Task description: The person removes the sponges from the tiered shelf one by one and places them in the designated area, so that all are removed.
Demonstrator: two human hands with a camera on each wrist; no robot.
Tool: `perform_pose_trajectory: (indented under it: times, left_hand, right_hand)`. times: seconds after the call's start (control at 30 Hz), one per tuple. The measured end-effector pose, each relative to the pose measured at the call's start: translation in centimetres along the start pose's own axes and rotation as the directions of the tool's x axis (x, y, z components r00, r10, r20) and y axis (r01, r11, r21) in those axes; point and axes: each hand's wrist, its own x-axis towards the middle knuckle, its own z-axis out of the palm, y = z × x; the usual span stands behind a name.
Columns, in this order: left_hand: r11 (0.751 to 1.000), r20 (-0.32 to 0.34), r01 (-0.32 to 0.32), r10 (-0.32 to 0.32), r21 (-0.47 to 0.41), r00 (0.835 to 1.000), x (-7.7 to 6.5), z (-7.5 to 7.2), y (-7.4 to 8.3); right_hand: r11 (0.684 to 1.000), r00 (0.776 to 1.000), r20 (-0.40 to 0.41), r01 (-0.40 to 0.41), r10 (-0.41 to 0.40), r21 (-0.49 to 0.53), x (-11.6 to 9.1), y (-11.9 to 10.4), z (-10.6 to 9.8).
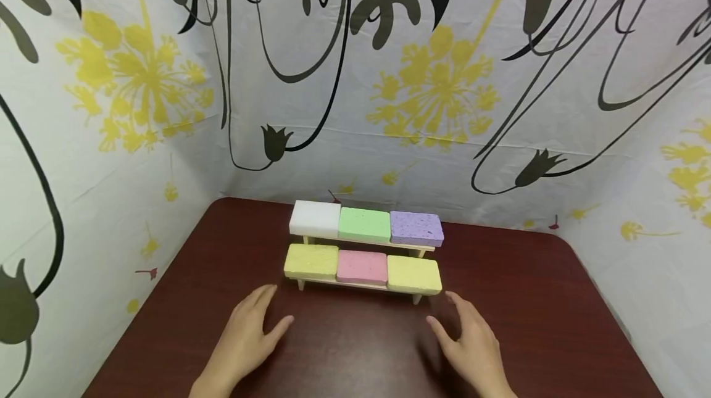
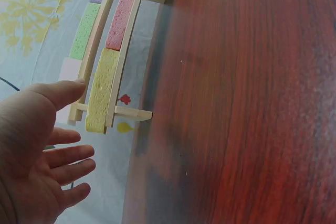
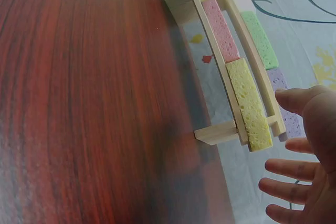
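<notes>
A small two-tier wooden rack (image 1: 363, 286) stands on the table, bearing two rows of sponges. Along the back tier lie a white sponge (image 1: 315, 218), a green sponge (image 1: 364, 224) and a purple sponge (image 1: 416, 228). The front tier carries a pink sponge (image 1: 362, 267) between a left yellow sponge (image 1: 311, 261) and a right yellow sponge (image 1: 413, 274). My left hand (image 1: 244, 336) is held just short of the rack's left end, fingers spread and holding nothing. On the other side, my right hand (image 1: 472, 342) is likewise empty, its fingers extended near the right end.
The dark red-brown wooden table (image 1: 355, 348) has rounded back corners. Behind it and at both sides hangs a white cloth (image 1: 344, 114) printed with yellow flowers and dark stems, close along the table's back edge.
</notes>
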Motion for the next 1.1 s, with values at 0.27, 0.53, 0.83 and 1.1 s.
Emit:
perform_pose_trajectory:
  times: [0.27,0.53,0.83,1.1]
  left_hand:
    - [0.986,0.028,0.101,-0.098,-0.132,0.995,0.1,0.4,-0.5]
    - [0.953,0.005,0.124,-0.128,-0.278,0.992,0.4,1.6,-1.3]
    - [0.904,0.037,0.171,-0.170,-0.392,0.985,1.0,2.1,-1.1]
    - [0.821,0.087,0.238,-0.226,-0.519,0.970,1.6,2.4,-1.1]
  right_hand:
    - [0.999,1.000,-0.006,-0.023,0.023,0.032,0.6,0.2,0.4]
    - [0.994,0.998,-0.057,-0.004,0.010,0.110,1.1,0.4,0.6]
    - [0.976,0.993,-0.121,0.034,-0.008,0.216,2.2,1.0,1.1]
    - [0.972,0.991,-0.133,0.059,-0.029,0.228,3.2,1.1,0.9]
